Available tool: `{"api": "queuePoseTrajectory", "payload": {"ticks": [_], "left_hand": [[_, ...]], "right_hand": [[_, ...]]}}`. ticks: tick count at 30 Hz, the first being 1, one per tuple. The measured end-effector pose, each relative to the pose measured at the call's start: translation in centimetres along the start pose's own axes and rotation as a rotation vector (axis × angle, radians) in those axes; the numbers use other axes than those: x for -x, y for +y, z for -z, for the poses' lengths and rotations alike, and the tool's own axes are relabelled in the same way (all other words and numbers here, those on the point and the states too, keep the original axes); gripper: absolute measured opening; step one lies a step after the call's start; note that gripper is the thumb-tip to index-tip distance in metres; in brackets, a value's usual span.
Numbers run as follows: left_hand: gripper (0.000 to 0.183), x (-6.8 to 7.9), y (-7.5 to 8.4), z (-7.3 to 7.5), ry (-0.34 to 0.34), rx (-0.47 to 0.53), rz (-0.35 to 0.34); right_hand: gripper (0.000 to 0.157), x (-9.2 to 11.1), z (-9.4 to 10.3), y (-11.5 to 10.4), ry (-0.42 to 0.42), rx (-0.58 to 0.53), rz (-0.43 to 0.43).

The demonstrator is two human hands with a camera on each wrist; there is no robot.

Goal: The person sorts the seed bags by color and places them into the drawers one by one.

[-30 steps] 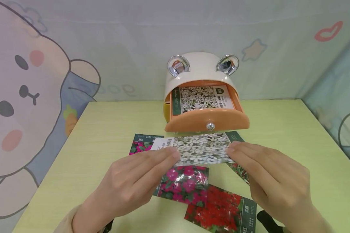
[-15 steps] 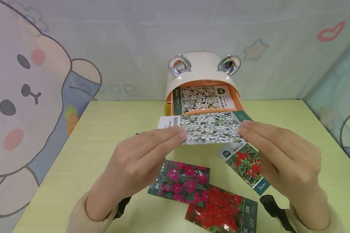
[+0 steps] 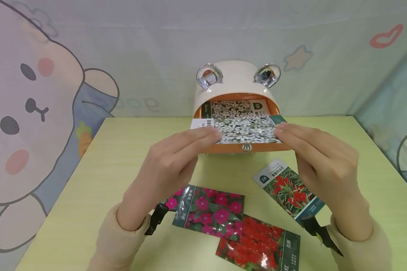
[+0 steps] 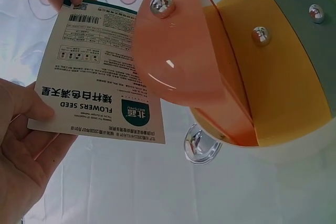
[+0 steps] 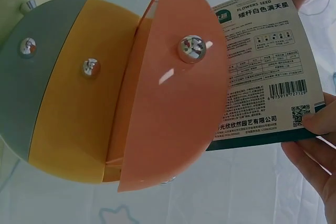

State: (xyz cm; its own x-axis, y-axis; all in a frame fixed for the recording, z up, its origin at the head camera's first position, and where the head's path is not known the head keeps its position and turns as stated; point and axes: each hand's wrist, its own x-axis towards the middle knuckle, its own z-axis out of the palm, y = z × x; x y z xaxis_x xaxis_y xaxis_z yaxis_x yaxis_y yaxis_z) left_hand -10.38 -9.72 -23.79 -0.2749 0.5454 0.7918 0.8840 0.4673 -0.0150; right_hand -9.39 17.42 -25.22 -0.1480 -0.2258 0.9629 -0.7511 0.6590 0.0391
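Observation:
My left hand (image 3: 171,160) and right hand (image 3: 325,162) pinch opposite ends of a white-flower seed packet (image 3: 245,130), thumbs beneath and fingers on top. It lies over the open orange drawer (image 3: 224,148) of a small rounded cabinet (image 3: 235,81) with two silver ear-like rings. Behind it, a second white-flower packet (image 3: 230,109) is inside the drawer. In the left wrist view, the held packet's printed back (image 4: 97,72) shows beside the drawer front (image 4: 173,51). The right wrist view shows both hands at its ends too.
Below the hands on the table (image 3: 129,139) lie a pink-flower packet (image 3: 217,212), a red-flower packet (image 3: 254,241) partly under it, and another pink one (image 3: 172,203) partly hidden by the left arm. A red-and-green packet (image 3: 288,188) lies near the right wrist.
Both hands have carried the white-flower packet forward and up from over the table to over the open drawer. The packets on the table stay put.

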Motion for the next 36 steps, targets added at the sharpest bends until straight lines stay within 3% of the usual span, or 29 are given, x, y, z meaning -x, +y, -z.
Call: {"api": "queuePoseTrajectory", "payload": {"ticks": [14,27,36], "left_hand": [[0.041,0.2,-2.9,-2.9,-0.065,-0.021,0.107],[0.038,-0.4,-4.3,-4.2,-0.102,-0.041,0.19],[0.039,-0.9,-5.0,-5.0,-0.128,-0.036,0.188]], "right_hand": [[0.037,1.0,-1.2,3.1,-0.206,0.002,-0.103],[0.037,1.0,-1.7,5.2,-0.367,0.026,-0.173],[0.031,1.0,-2.2,6.2,-0.352,0.016,-0.183]]}}
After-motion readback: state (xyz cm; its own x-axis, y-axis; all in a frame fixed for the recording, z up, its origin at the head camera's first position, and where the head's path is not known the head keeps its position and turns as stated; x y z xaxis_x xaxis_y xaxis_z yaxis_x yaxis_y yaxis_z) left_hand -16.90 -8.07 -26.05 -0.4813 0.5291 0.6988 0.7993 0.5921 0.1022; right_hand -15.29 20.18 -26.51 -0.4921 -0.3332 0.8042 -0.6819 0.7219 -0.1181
